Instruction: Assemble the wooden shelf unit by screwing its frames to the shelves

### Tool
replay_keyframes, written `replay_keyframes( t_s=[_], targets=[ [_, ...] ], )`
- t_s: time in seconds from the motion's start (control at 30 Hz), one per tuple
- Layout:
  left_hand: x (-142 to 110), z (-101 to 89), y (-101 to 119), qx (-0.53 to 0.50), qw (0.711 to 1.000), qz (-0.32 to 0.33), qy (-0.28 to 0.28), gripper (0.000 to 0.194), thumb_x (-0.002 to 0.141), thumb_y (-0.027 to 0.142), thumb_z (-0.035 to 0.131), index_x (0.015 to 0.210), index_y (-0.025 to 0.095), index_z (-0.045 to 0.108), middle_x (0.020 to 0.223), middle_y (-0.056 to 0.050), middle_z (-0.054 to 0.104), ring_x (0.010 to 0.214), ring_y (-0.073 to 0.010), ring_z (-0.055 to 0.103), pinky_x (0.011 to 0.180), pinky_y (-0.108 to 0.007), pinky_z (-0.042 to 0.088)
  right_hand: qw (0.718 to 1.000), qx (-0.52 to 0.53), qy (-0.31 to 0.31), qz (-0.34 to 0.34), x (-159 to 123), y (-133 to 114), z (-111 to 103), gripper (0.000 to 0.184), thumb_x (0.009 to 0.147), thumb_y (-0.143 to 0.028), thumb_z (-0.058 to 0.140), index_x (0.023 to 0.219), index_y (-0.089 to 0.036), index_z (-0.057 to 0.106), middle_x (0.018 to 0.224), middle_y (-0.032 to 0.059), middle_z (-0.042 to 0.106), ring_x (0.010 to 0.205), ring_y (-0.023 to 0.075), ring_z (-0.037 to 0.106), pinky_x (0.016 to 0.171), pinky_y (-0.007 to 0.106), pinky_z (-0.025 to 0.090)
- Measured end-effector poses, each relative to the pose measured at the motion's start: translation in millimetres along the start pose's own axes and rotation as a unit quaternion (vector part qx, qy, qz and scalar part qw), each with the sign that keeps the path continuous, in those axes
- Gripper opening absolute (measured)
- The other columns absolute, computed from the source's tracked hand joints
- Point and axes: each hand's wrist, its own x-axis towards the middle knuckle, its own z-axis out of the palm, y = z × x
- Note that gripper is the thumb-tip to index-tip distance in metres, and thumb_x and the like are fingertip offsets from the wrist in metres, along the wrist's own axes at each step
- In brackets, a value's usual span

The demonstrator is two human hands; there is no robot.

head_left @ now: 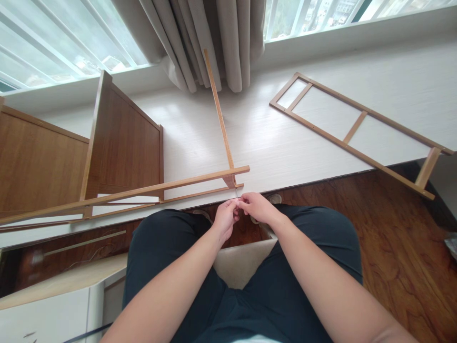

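My left hand (225, 218) and my right hand (256, 206) meet above my knees, their fingers closed in a pinch with the tips together. A thin metal rod (236, 192), perhaps a hex key or screw, sticks up from the fingertips toward the end of a wooden frame. Its lower end is hidden by the fingers. The frame's long rail (171, 184) runs left across the bench edge. Near its right end, a wooden slat (219, 107) reaches away from me toward the curtain, apparently joined to the rail by a short crosspiece (229, 181).
Brown wooden panels (128, 138) stand at the left. A ladder-like wooden frame (332, 138) lies at the right of the white surface (250, 119), its near end jutting over the edge. Beyond hangs a grey curtain (233, 43). A white box-like object (46, 314) is at lower left.
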Motion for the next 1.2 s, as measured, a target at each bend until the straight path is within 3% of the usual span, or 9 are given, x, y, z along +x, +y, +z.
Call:
replay_keyframes(
  t_s=[0.9, 1.2],
  targets=[
    [4.2, 0.9, 3.1, -0.046, 0.998, -0.031, 0.001, 0.031, 0.059, 0.031, 0.088, 0.077, 0.014, 0.07, 0.062, 0.003, 0.053, 0.056, -0.0064, 0.042, 0.052, -0.019, 0.03, 0.998, -0.036, 0.037, -0.03, 4.0, 6.6, 5.8, 0.028, 0.097, -0.034, 0.056, 0.077, -0.017, 0.066, 0.073, 0.0028, 0.069, 0.063, 0.0109, 0.055, 0.06, 0.022, 0.032],
    [6.9, 0.6, 3.1, -0.062, 0.997, -0.055, -0.002, 0.031, 0.063, 0.032, 0.088, 0.081, 0.014, 0.069, 0.067, 0.003, 0.055, 0.057, -0.0066, 0.043, 0.051, -0.019, 0.03, 0.993, -0.09, 0.069, -0.004, -1.0, -1.2, 2.0, 0.023, 0.094, -0.034, 0.058, 0.079, -0.019, 0.068, 0.077, 0.0033, 0.071, 0.068, 0.0126, 0.058, 0.063, 0.023, 0.034]
  ],
)
